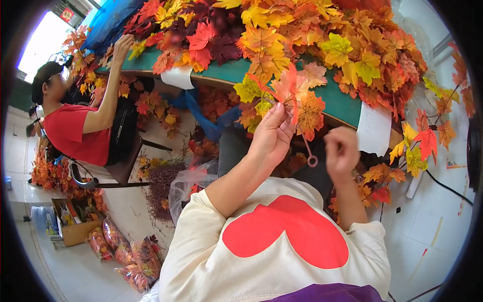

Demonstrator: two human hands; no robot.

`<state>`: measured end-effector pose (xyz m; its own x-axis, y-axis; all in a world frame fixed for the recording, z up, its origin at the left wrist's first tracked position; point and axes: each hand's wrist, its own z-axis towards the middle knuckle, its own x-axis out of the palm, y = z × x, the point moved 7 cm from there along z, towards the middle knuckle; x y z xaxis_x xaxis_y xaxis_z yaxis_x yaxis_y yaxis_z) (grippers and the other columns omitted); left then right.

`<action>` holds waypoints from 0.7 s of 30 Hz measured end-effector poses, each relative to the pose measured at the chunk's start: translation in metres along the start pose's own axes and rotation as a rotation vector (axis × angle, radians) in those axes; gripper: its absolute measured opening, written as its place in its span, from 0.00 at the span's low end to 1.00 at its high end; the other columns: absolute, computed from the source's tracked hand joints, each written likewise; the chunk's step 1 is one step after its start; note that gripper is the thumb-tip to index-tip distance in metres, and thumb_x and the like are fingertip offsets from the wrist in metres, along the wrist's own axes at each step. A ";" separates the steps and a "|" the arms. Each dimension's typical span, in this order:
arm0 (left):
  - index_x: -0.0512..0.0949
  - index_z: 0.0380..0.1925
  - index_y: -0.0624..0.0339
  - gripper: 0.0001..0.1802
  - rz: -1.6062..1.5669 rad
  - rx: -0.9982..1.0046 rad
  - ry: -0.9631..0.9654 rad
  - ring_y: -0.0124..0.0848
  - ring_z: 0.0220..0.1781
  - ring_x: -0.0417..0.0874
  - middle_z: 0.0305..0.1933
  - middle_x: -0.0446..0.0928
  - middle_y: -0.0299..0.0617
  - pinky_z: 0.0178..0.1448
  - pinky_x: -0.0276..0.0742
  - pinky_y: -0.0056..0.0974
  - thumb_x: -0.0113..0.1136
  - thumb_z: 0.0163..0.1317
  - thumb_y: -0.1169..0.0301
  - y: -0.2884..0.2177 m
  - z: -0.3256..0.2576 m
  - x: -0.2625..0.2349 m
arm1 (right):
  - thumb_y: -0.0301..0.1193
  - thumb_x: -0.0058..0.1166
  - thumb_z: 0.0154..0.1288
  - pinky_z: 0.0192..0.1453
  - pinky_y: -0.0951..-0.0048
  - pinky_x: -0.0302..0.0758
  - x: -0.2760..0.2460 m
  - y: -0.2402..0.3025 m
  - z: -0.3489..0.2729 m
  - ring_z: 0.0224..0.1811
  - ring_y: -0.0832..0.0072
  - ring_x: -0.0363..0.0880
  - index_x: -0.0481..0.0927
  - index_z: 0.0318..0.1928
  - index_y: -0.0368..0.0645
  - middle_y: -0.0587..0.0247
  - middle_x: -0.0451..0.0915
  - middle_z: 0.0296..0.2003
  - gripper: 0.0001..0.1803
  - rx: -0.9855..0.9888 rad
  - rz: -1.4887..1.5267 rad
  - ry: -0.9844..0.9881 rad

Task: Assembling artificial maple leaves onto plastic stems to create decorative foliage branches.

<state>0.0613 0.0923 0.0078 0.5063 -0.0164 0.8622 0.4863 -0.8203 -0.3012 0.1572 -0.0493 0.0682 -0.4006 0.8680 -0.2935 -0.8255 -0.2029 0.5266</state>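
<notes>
While the left hand (271,135) pinches a sprig of fake maple leaves (297,98) between thumb and fingertips, the sprig sits raised right in front of the near edge of the green table (337,103). Leaves look like thin fabric, flat and pointy-lobed, orange fading to yellow with red bits. A skinny reddish plastic stem (308,148) hangs down from them and ends in a small ring.

The right hand (341,151) is just right of that stem, fingers curled in loosely. It's a bit blurry, so I can't tell if it's got hold of anything.

Across the table's far side there's a huge fluffy heap of leaves (282,30), reds, maroons, oranges, bright yellows, all crinkly and layered. A white paper sheet (375,128) droops off the near edge on the right.

Over on the left, another person in a red shirt (75,133) sits on a chair and reaches a hand (122,48) up to the pile. Clear crinkly plastic bags of leaves (126,251) lie on the pale tiled floor beside a cardboard box (73,221).
</notes>
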 end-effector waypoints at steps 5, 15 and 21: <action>0.70 0.43 0.55 0.11 0.064 -0.074 0.215 0.28 0.47 0.74 0.43 0.74 0.36 0.53 0.71 0.33 0.53 0.63 0.65 0.027 -0.007 0.014 | 0.19 0.62 0.46 0.33 0.75 0.73 0.007 0.049 0.022 0.32 0.68 0.76 0.78 0.35 0.41 0.59 0.77 0.33 0.13 -0.234 0.032 0.097; 0.72 0.41 0.67 0.09 0.792 0.157 0.587 0.32 0.38 0.79 0.37 0.77 0.46 0.42 0.77 0.33 0.48 0.63 0.75 0.034 -0.087 0.057 | 0.20 0.45 0.62 0.34 0.79 0.69 -0.093 0.053 0.090 0.29 0.80 0.72 0.75 0.43 0.34 0.60 0.76 0.30 0.09 0.203 0.527 -0.112; 0.56 0.62 0.62 0.30 1.008 0.643 0.666 0.34 0.60 0.65 0.59 0.65 0.46 0.63 0.58 0.36 0.53 0.61 0.70 0.028 -0.025 0.073 | 0.28 0.42 0.67 0.37 0.83 0.71 -0.159 0.047 0.187 0.30 0.84 0.72 0.70 0.53 0.34 0.67 0.75 0.28 0.17 0.289 0.392 -0.246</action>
<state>0.0946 0.0540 0.0724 0.4883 -0.8622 0.1348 0.4487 0.1156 -0.8862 0.2562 -0.1117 0.2888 -0.5229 0.8398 0.1461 -0.4765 -0.4301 0.7668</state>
